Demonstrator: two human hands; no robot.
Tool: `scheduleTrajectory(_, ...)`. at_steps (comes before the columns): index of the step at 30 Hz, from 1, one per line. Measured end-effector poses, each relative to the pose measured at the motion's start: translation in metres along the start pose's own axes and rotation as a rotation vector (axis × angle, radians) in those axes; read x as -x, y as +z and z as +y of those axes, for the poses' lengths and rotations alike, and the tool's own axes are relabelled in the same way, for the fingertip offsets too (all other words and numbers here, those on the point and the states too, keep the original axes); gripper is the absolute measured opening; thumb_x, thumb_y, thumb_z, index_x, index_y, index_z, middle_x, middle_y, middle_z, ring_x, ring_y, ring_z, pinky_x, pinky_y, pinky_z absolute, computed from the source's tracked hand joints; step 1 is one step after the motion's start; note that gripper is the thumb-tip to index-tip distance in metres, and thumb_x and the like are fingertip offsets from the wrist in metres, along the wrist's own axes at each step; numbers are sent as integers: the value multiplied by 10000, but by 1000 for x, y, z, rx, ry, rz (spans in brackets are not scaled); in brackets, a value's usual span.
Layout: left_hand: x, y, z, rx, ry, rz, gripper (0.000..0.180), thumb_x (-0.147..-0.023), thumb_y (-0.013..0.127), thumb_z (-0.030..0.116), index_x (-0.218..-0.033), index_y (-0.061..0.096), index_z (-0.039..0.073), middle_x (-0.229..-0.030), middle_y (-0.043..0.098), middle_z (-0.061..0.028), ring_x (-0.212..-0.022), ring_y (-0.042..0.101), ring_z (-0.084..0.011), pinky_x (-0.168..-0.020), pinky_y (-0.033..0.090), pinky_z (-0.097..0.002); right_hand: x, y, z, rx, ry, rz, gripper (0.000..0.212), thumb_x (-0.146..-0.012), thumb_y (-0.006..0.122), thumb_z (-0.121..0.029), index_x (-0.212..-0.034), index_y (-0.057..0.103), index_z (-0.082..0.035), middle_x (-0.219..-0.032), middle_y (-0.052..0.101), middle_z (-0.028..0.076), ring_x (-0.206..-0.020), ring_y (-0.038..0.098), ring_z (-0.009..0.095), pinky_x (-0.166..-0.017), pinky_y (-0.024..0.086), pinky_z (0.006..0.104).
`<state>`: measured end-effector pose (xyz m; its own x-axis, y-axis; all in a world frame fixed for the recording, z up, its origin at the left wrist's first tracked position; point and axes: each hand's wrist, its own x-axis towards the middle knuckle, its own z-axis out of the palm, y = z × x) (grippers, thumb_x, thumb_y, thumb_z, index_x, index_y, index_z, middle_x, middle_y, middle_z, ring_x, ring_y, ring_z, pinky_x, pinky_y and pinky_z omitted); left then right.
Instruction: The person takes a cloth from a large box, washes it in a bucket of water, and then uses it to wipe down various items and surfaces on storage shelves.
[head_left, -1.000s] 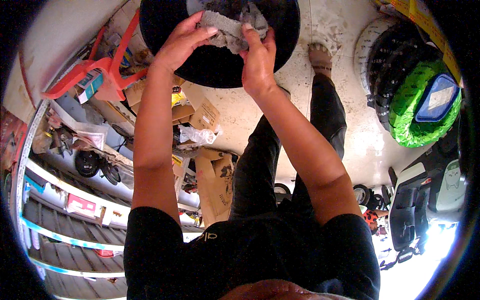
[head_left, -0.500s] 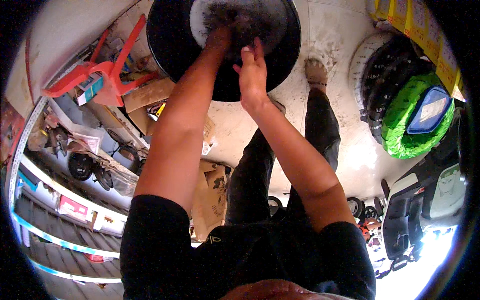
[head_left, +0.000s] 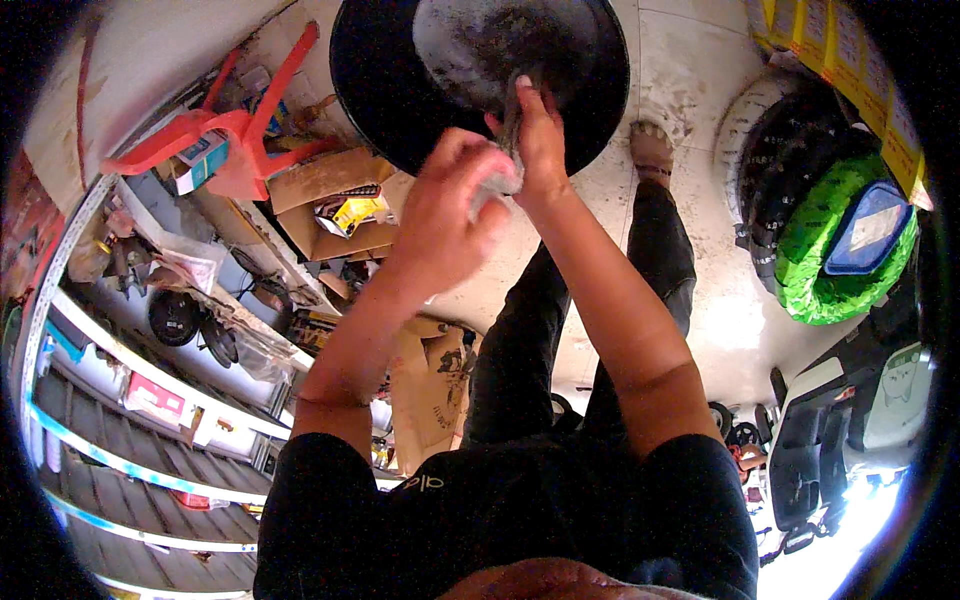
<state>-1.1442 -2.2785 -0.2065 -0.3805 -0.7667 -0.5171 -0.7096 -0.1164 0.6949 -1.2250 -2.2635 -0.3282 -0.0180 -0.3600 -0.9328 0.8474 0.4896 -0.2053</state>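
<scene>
A round black basin [head_left: 385, 105] sits at the top of the view, with greyish, cloudy water [head_left: 470, 40] in it. My right hand [head_left: 543, 140] is over the basin's near side, thumb and fingers closed on a narrow dark piece [head_left: 512, 125] whose kind does not show. Just left of it, my left hand [head_left: 455, 205] is curled and smeared by motion near the basin's near rim. Something pale and wet-looking [head_left: 505, 178] shows along its fingers, close to the right hand; whether it is suds or a cloth I cannot tell.
On the left lie a red plastic stool [head_left: 235, 130] on its side, an open cardboard box [head_left: 300, 195] and metal shelving [head_left: 150, 470] with parts. To the right are stacked tyres [head_left: 790, 150], one in green wrap [head_left: 800, 270]. A scooter [head_left: 810, 430] stands at lower right.
My left hand has come out of the basin's water and drawn back toward me, beside my right hand. The right hand, fingers spread before, is now closed on the dark piece.
</scene>
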Motion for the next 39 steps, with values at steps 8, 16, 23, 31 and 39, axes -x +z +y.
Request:
scheduleTrajectory(8,-46,60,-74,-76,-15,428,247,-798,630,208,-987,526,87,-1080,461,-160,-1055,424,-340,-919,347,-420,4,3,18,23,-49,-80,276,-937,474,-285,-974,582,-34,-882,604,69,-760,533,171,-711,442,315)
scheduleTrajectory(16,-71,45,-93,989,-542,335,184,-825,630,204,-957,597,79,-905,609,-46,-822,559,-147,-736,454,-294,7,5,24,53,-87,-126,345,-896,552,-290,-1118,528,-27,-1036,592,82,-919,550,170,-805,454,310)
scheduleTrajectory(23,-66,29,-106,327,-169,298,232,-877,543,244,-1039,630,102,-950,648,-87,-862,588,-171,-761,458,-282,17,5,11,81,181,-394,513,-794,701,-378,-1166,502,-85,-1074,574,33,-928,557,195,-760,482,352)
scheduleTrajectory(31,-78,-11,-111,1029,-192,-494,588,-895,513,373,-1382,365,79,-1212,561,-155,-1018,573,-239,-919,438,-332,19,5,11,89,361,-591,177,-857,643,-213,-922,535,-88,-775,490,-26,-600,415,30,-421,276,144)
scheduleTrajectory(39,-80,0,-107,1043,-245,-423,502,-859,560,209,-1329,464,62,-679,382,59,-633,379,-76,-628,381,-210,28,12,2,391,463,-431,133,-831,616,-174,-864,511,-98,-677,483,-21,-537,423,50,-366,249,177)
